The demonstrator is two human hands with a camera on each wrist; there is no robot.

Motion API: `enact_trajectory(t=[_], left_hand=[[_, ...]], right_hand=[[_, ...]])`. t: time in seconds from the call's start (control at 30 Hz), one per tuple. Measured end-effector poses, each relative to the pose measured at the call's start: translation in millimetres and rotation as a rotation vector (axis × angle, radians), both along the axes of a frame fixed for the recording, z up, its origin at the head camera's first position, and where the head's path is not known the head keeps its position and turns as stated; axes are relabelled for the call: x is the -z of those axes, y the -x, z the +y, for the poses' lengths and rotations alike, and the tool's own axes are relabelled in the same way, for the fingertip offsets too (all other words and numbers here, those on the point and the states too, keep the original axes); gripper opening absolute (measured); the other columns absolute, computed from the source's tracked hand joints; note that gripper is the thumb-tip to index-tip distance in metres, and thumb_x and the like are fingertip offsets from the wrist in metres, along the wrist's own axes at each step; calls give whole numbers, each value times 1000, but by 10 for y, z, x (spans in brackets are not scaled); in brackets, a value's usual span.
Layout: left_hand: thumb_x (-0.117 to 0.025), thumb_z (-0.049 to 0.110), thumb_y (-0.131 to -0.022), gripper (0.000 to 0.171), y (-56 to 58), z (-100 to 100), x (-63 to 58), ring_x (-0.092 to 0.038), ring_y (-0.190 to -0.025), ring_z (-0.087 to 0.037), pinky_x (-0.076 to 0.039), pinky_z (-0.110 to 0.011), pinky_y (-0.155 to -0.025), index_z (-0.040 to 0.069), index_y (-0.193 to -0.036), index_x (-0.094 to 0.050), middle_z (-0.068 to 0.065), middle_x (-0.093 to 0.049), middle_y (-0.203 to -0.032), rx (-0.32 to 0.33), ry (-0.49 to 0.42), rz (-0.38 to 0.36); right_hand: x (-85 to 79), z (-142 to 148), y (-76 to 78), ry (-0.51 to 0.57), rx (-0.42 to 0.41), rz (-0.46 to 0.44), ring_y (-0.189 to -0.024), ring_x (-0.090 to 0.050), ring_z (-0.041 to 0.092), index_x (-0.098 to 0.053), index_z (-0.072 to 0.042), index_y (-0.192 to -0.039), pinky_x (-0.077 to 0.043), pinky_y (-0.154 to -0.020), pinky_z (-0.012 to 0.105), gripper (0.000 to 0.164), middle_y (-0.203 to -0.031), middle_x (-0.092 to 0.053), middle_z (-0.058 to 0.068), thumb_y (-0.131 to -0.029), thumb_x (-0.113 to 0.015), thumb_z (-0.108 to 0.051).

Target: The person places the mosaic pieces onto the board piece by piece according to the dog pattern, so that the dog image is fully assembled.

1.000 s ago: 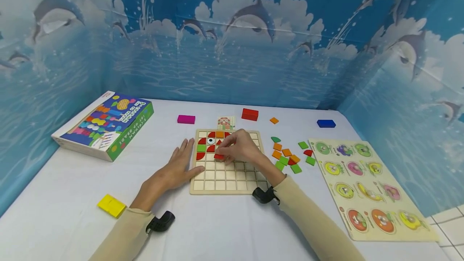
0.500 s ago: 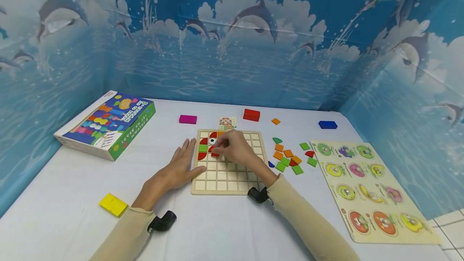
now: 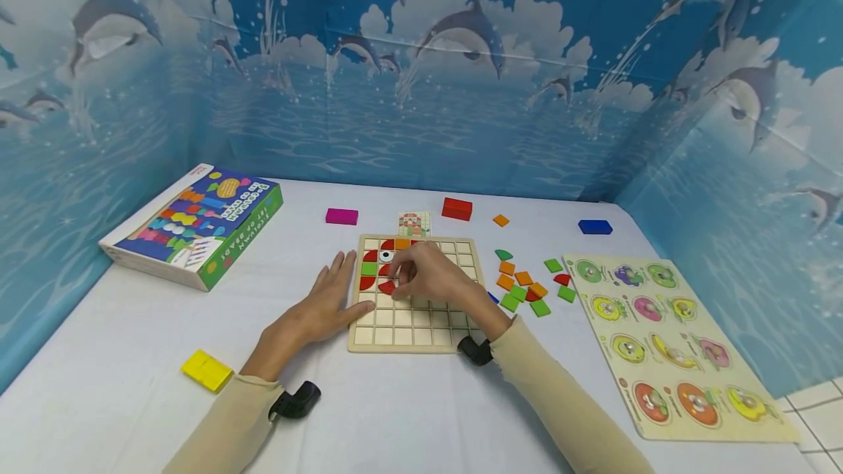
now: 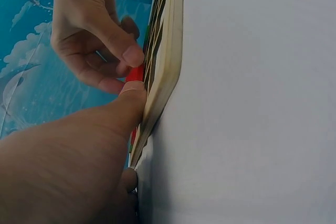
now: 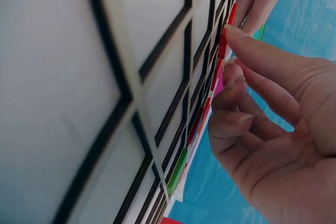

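A square wooden grid board [image 3: 375,339] lies on the table, with red, green and orange tiles and an eye tile [image 3: 386,256] in its upper left cells. My left hand [image 3: 323,309] rests along the board's left edge, fingers extended and thumb on the frame. Over the left part of the grid, my right hand [image 3: 431,273] pinches a red quarter-circle tile [image 3: 386,287] between thumb and fingertips. This red tile [image 5: 223,43] sits low at the grid in the right wrist view. The right hand hides some cells behind it.
Loose green [image 3: 540,308], orange [image 3: 506,268] and red tiles lie right of the board. A pattern card [image 3: 414,223] stands behind it. A fruit puzzle board [image 3: 648,313] is at right, a bead-game box [image 3: 197,225] at left. Yellow [image 3: 207,371], magenta [image 3: 342,216], red [image 3: 457,209] and blue blocks [image 3: 596,227] surround these.
My right hand has shifted left over the board with the red tile, which now shows as a quarter circle below the other red tiles. The left hand keeps its place.
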State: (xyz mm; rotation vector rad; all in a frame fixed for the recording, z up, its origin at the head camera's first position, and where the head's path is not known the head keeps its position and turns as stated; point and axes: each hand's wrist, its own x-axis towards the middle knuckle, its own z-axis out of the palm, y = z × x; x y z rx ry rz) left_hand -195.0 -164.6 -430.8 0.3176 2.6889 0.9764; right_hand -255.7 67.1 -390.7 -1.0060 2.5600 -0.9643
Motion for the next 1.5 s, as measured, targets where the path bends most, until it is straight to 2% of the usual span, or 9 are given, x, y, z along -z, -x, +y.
enact_trajectory(t=[0.13, 0.27, 0.43, 0.67, 0.93, 1.07, 1.17, 1.3, 1.5], left_hand=[[-69, 46, -104, 105, -2, 2, -2, 3, -164, -51, -12, -68, -130, 6, -174, -1, -22, 4, -180, -10, 5, -9], [-68, 44, -105, 104, 3, 0, 5, 4, -166, -45, -6, -63, -133, 3, -173, -1, -23, 3, -180, 7, -2, 9], [-68, 42, -106, 102, 5, -1, 11, 5, -167, -39, -1, -57, -134, 1, -172, -1, -23, 2, -180, 22, -4, 29], [-68, 44, -106, 103, 0, 7, 8, 5, -167, -41, -3, -60, -133, 3, -173, -1, -22, 3, -180, 14, -1, 15], [-67, 43, -107, 103, -4, 6, 11, 6, -167, -39, -1, -58, -134, 2, -172, 0, -22, 3, -180, 21, -6, 20], [-68, 44, -106, 104, -6, 12, 10, 6, -167, -40, -2, -59, -134, 3, -173, 0, -22, 3, -180, 14, 0, 17], [-67, 45, -106, 104, -6, 7, 15, 6, -167, -40, -3, -59, -134, 3, -173, 1, -22, 4, -180, 19, 2, 16], [-66, 44, -107, 103, -2, -6, 20, 6, -167, -40, -3, -60, -134, 2, -172, 1, -22, 5, -180, 27, -4, 18], [-66, 44, -107, 102, -4, -11, 9, 6, -167, -39, -2, -59, -134, 2, -172, 1, -22, 5, -180, 31, -16, 19]], right_hand=[[13, -7, 33, -8, -26, 2, -66, -61, 11, -81, -1, -100, -56, -65, 23, 16, -73, -69, 2, -87, -89, -1], [17, -29, 45, -25, -37, 31, -66, -60, 10, -82, -1, -98, -54, -65, 22, 13, -73, -70, 1, -87, -90, -2], [21, -69, 42, -42, 7, 60, -68, -63, 10, -83, 1, -96, -55, -65, 21, 13, -78, -74, 3, -87, -91, -4], [34, -117, 40, -12, 9, 69, -68, -66, 9, -82, 3, -97, -57, -65, 20, 16, -81, -77, 7, -86, -91, -5], [22, -98, 54, 9, 30, 8, -70, -68, 9, -82, 2, -98, -59, -67, 21, 15, -81, -77, 5, -85, -90, 0], [18, -95, 62, -3, 25, 28, -71, -67, 9, -82, 1, -98, -59, -68, 21, 12, -82, -77, 5, -87, -88, 1], [15, -111, 63, -14, 0, 45, -67, -64, 10, -83, 0, -103, -57, -65, 21, 16, -79, -75, 5, -88, -88, 0], [16, -139, 64, -40, -42, 87, -67, -63, 9, -84, 1, -107, -55, -63, 20, 19, -83, -78, 7, -89, -87, -2], [21, -156, 44, -70, -6, 86, -72, -66, 9, -85, 0, -105, -56, -66, 19, 16, -93, -82, 9, -89, -88, -3]])
